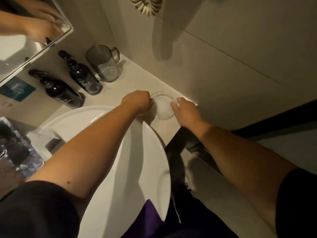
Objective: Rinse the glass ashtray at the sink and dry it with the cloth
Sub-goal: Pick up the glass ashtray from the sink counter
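While you lean over the basin, both your hands are on 1 glass ashtray [163, 105], which sits flat on the pale counter [137, 79] in the far right corner, just beside the wall and just past the rim of the white sink [151, 152]. Your left hand [137, 102] is curled into a fist at the ashtray's left edge, knuckles up; fingers are tucked under and seem to grip the rim, tho the contact itself is hidden by the hand. Your right hand [184, 111] lies at the right edge w/ thumb and fingers bent round the rim, pinching it lightly; palm faces down. Both forearms are bare, w/ dark short sleeves at the shoulders.

Count of the rest: 2 dark pump bottles [80, 74] stand on the counter to the left, near the wall, one behind the other, approx. side by side. 1 clear jug [104, 64] w/ a handle stands just beside the nearer bottle, something pale in its bottom, can't tell what. 1 mirror [25, 45] hangs upper left and reflects your hands. 1 teal card [17, 89] leans below the mirror. 1 coiled cord [147, 6] shows at the top edge. 1 purple cloth [145, 219] shows at the bottom, in front of the sink, near your body; it's touching neither hand.
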`<state>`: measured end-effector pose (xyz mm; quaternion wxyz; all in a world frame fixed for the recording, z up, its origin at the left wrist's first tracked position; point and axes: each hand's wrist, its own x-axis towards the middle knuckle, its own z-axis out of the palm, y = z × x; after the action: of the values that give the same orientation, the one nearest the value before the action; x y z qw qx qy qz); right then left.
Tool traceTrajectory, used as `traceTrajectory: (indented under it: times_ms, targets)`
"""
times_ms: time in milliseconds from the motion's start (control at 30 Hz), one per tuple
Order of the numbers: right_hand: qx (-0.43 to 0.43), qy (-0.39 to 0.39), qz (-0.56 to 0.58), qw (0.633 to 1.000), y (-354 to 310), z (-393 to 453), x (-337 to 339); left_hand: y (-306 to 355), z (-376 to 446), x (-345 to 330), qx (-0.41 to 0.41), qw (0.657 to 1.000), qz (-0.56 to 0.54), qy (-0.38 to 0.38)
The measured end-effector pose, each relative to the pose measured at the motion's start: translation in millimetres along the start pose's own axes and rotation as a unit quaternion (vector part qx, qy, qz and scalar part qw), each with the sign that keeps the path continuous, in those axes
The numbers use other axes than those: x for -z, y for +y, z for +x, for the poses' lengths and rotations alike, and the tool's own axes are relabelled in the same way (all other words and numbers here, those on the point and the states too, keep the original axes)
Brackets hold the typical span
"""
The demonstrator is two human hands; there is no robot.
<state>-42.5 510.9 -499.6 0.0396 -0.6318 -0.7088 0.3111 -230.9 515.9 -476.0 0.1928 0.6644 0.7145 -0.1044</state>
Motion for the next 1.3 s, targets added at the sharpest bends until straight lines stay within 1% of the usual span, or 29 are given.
traceTrajectory:
  times_ms: [167,300,400,500,567,667,767,867,933,1033,1100,1233,1300]
  targets:
    - [-0.029,-0.020,0.044,0.998,0.3,11.4,-7.3,2.9,12.4,-5.2,0.001,0.999,-0.023,-0.032]
    - [-0.037,-0.018,0.030,0.999,-4.8,17.7,-6.1,3.9,14.3,-5.7,0.001,0.999,-0.014,-0.036]
    - [-0.032,0.000,0.008,0.999,-7.5,21.1,-0.5,3.3,9.9,-6.6,0.002,0.999,-0.034,0.003]
    - [-0.009,0.020,0.028,0.999,-13.7,20.1,13.7,2.8,2.4,-4.2,0.010,0.996,-0.065,0.057]
    - [0.013,0.043,0.029,0.999,-18.3,19.8,24.8,4.8,-6.9,-0.1,0.009,0.990,-0.104,0.096]
    - [0.051,0.060,0.014,0.997,-27.6,16.1,41.9,8.8,-24.2,7.9,0.023,0.970,-0.188,0.150]
    - [0.095,0.065,0.021,0.993,-41.5,5.5,59.5,12.2,-42.0,12.3,0.055,0.929,-0.312,0.191]
    - [0.142,0.063,0.020,0.988,-57.3,-6.1,74.2,18.0,-66.7,16.2,0.086,0.863,-0.442,0.230]
    - [0.173,0.053,0.011,0.983,-67.8,-14.0,80.9,23.0,-85.6,18.4,0.109,0.819,-0.506,0.249]
    - [0.218,0.023,-0.006,0.976,-82.0,-27.1,82.4,25.7,-113.8,18.4,0.136,0.765,-0.557,0.292]
    - [0.246,-0.005,-0.012,0.969,-90.2,-35.7,77.1,24.1,-132.4,12.6,0.166,0.734,-0.583,0.306]
    - [0.284,-0.065,-0.033,0.956,-106.5,-54.8,53.9,14.8,-168.7,-10.3,0.228,0.701,-0.585,0.339]
    - [0.301,-0.089,-0.041,0.949,-115.2,-64.9,39.3,8.9,-186.1,-24.1,0.269,0.674,-0.591,0.353]
